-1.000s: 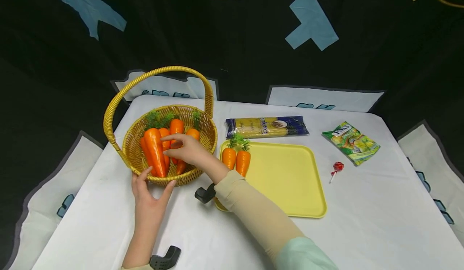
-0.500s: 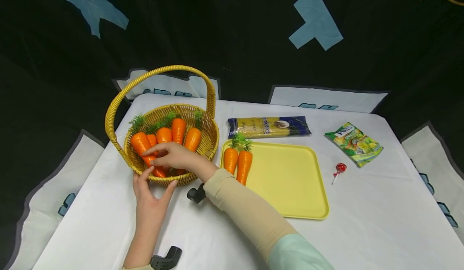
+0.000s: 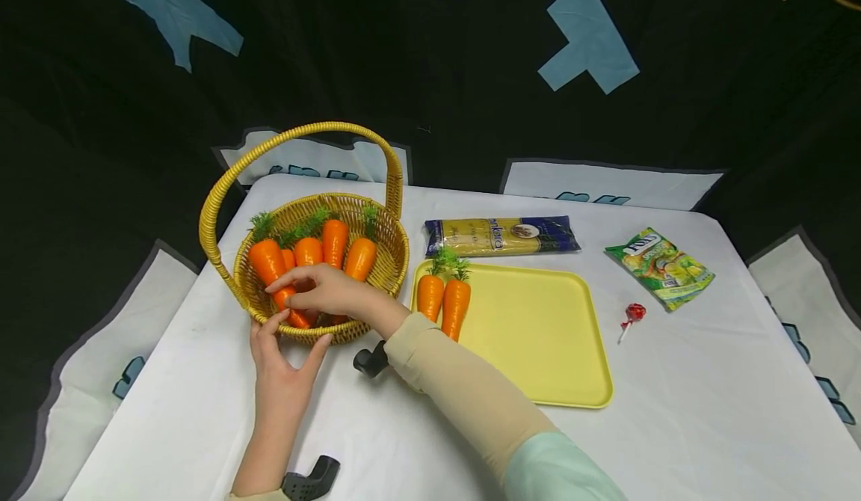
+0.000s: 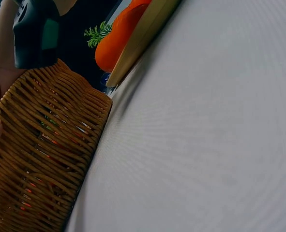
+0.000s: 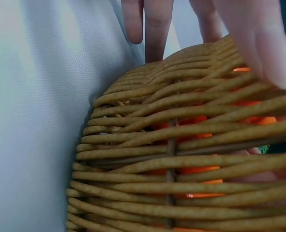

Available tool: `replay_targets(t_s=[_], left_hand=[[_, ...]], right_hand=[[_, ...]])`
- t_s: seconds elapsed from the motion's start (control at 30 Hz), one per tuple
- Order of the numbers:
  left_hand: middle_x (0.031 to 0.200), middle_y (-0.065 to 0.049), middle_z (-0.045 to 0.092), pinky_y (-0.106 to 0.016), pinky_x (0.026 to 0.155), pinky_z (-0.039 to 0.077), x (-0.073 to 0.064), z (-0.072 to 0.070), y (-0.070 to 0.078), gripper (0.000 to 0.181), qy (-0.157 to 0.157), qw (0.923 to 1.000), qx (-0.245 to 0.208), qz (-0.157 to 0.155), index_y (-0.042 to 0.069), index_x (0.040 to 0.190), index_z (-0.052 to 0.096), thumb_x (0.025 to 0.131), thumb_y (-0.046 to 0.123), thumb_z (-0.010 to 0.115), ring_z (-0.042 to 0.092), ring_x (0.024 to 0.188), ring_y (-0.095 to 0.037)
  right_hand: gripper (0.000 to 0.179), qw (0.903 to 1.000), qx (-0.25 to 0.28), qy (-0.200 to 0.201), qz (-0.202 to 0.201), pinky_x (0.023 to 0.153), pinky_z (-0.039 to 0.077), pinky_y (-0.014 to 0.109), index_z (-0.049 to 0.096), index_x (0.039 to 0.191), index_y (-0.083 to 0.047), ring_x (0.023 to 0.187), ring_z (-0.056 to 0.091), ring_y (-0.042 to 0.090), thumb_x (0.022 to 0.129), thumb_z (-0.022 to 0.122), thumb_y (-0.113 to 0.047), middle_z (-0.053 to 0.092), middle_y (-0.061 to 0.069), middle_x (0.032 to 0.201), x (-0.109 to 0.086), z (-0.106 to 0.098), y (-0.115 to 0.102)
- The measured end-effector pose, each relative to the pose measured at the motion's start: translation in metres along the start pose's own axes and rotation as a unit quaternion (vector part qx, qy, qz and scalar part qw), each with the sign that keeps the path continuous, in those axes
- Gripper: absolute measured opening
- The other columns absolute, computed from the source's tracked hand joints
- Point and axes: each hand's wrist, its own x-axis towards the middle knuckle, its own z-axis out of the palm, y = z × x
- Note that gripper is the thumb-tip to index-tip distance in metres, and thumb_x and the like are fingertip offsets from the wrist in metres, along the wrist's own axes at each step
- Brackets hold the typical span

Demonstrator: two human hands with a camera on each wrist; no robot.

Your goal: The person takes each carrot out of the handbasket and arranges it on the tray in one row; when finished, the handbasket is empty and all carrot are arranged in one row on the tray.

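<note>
Your right hand [image 3: 323, 289] is hanging over the near half of the basket [image 3: 389, 262], its index finger and thumb bent in and pinching a carrot [image 3: 265, 260], with only the carrot's width parting them. That carrot is lying inside along the basket's left side, its leafy top pointing to the far rim and its tip to the near rim. Your left hand [image 3: 282, 370] is keeping its thumb and fingers spread wide, and their tips are touching the near wall and rim. Other carrots [image 3: 360, 258] are resting to the right of the pinched one, and the handle [image 3: 327, 125] is arching above them. Just right of the basket, the tray [image 3: 531, 336] is lying flat on the counter [image 3: 673, 411], carrying a pair of carrots [image 3: 456, 306] side by side at its left edge. Your right sleeve [image 3: 464, 389] is crossing its near left corner. A long packet [image 3: 502, 235] is lying behind the tray; further right, a green sachet [image 3: 662, 268] is lying askew, with a lollipop [image 3: 634, 312] nearer you.
</note>
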Motion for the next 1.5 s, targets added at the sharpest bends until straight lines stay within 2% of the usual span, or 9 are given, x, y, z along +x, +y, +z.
replay_targets(t_s=[0.07, 0.17, 0.3, 0.5, 0.73, 0.87, 1.13, 1.3, 1.5], left_hand=[[0.156, -0.017, 0.008, -0.062, 0.105, 0.027, 0.000, 0.001, -0.001, 0.070, 0.000, 1.0000, 0.002, -0.002, 0.009, 0.137, 0.033, 0.083, 0.019, 0.078, 0.023, 0.138, -0.039], [0.156, -0.018, 0.008, -0.061, 0.104, 0.028, 0.000, 0.001, -0.001, 0.071, 0.005, 1.0000, 0.004, 0.000, 0.009, 0.137, 0.034, 0.083, 0.018, 0.078, 0.024, 0.137, -0.039], [0.156, -0.017, 0.006, -0.059, 0.106, 0.026, -0.001, 0.000, -0.001, 0.071, 0.005, 1.0000, -0.001, 0.005, 0.008, 0.138, 0.033, 0.083, 0.017, 0.078, 0.023, 0.138, -0.038], [0.157, -0.016, 0.004, -0.058, 0.108, 0.025, -0.001, -0.001, -0.001, 0.072, 0.001, 1.0000, 0.000, 0.006, 0.008, 0.139, 0.033, 0.083, 0.018, 0.078, 0.020, 0.139, -0.037], [0.158, -0.015, 0.002, -0.058, 0.108, 0.025, 0.001, -0.002, 0.001, 0.073, -0.006, 0.9999, 0.002, -0.008, 0.010, 0.140, 0.032, 0.084, 0.021, 0.077, 0.019, 0.140, -0.037], [0.158, -0.014, 0.003, -0.058, 0.108, 0.025, 0.003, -0.003, 0.002, 0.073, -0.005, 1.0000, -0.001, -0.001, 0.010, 0.139, 0.032, 0.084, 0.020, 0.077, 0.019, 0.140, -0.036], [0.157, -0.013, 0.005, -0.057, 0.109, 0.024, 0.002, -0.003, 0.002, 0.072, -0.004, 1.0000, -0.001, -0.001, 0.010, 0.139, 0.033, 0.083, 0.020, 0.078, 0.019, 0.140, -0.034], [0.158, -0.012, 0.002, -0.058, 0.108, 0.024, 0.001, -0.001, 0.002, 0.072, -0.013, 0.9997, -0.003, -0.019, 0.012, 0.140, 0.032, 0.084, 0.023, 0.077, 0.017, 0.141, -0.034], [0.159, -0.011, -0.001, -0.060, 0.108, 0.024, 0.000, -0.002, 0.002, 0.073, -0.018, 0.9995, 0.002, -0.027, 0.014, 0.140, 0.031, 0.085, 0.026, 0.076, 0.015, 0.141, -0.036]], right_hand=[[0.029, 0.9993, -0.022, 0.027, -0.013, 0.071, 0.049, 0.021, 0.068, 0.121, -0.016, 0.084, 0.054, 0.009, 0.094, 0.061, -0.010, 0.063, -0.010, 0.107, -0.003, -0.001, 0.000], [0.029, 0.9960, -0.049, 0.065, -0.038, 0.061, 0.045, 0.017, 0.068, 0.119, -0.014, 0.069, 0.051, 0.008, 0.092, 0.061, -0.007, 0.062, -0.009, 0.108, -0.009, -0.004, -0.001], [0.030, 0.9914, -0.043, 0.102, -0.070, 0.051, 0.044, 0.020, 0.067, 0.121, -0.011, 0.053, 0.047, 0.016, 0.092, 0.060, -0.004, 0.061, -0.003, 0.112, -0.022, -0.012, -0.001], [0.031, 0.9824, 0.026, 0.164, -0.087, 0.067, 0.053, 0.026, 0.066, 0.123, -0.011, 0.077, 0.060, 0.014, 0.092, 0.060, -0.005, 0.057, 0.001, 0.124, -0.062, -0.030, 0.001], [0.030, 0.9712, 0.077, 0.211, -0.080, 0.067, 0.050, 0.030, 0.066, 0.120, -0.007, 0.082, 0.061, 0.027, 0.091, 0.060, -0.002, 0.059, 0.006, 0.123, -0.128, -0.046, 0.014], [0.029, 0.9640, 0.087, 0.246, -0.055, 0.077, 0.055, 0.037, 0.065, 0.120, -0.005, 0.094, 0.063, 0.027, 0.091, 0.061, -0.001, 0.057, 0.009, 0.122, -0.167, -0.052, 0.029], [0.029, 0.9446, 0.025, 0.322, 0.058, 0.067, 0.051, 0.030, 0.067, 0.120, -0.010, 0.077, 0.061, 0.021, 0.092, 0.065, -0.008, 0.059, 0.008, 0.122, -0.224, -0.053, 0.062], [0.030, 0.9341, -0.012, 0.335, 0.123, 0.066, 0.051, 0.028, 0.068, 0.120, -0.012, 0.078, 0.059, 0.019, 0.090, 0.067, -0.008, 0.060, 0.008, 0.122, -0.244, -0.047, 0.073], [0.030, 0.9263, -0.013, 0.342, 0.157, 0.064, 0.051, 0.028, 0.070, 0.118, -0.016, 0.080, 0.060, 0.019, 0.089, 0.070, -0.010, 0.061, 0.007, 0.116, -0.245, -0.040, 0.081]])
